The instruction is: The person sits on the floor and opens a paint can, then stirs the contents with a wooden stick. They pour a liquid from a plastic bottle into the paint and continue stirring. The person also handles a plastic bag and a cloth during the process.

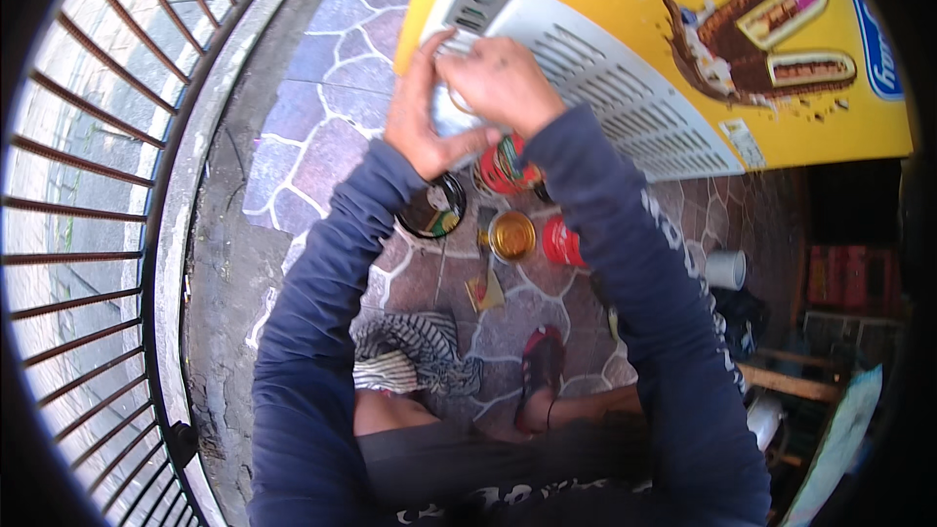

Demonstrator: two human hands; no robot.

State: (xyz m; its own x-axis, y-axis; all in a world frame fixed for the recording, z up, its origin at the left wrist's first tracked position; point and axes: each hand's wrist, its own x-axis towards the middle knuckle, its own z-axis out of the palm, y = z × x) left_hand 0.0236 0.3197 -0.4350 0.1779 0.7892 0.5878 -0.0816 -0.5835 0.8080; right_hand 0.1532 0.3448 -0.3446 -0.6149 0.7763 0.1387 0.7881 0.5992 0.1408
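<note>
At the yellow freezer cabinet (625, 0), by the upper-left end of its pale slotted panel (586, 78), my two hands work close together. My left hand (415, 117) curls round a silvery piece (451, 115) I cannot identify, thumb stretched beneath it. My right hand (498, 83) lies over that piece with curled fingers; what they hold is hidden. Below them stand a red labelled can (503, 166), a dark round container (429, 210), a golden round container (512, 234) and another red container (562, 242).
A metal railing (88, 224) curves along the left. A striped cloth (410, 356) and a small card (483, 293) lie on the patterned paving (322, 117) by my legs. At right are a white bucket (724, 268), wooden pieces (781, 381) and a red crate (849, 278).
</note>
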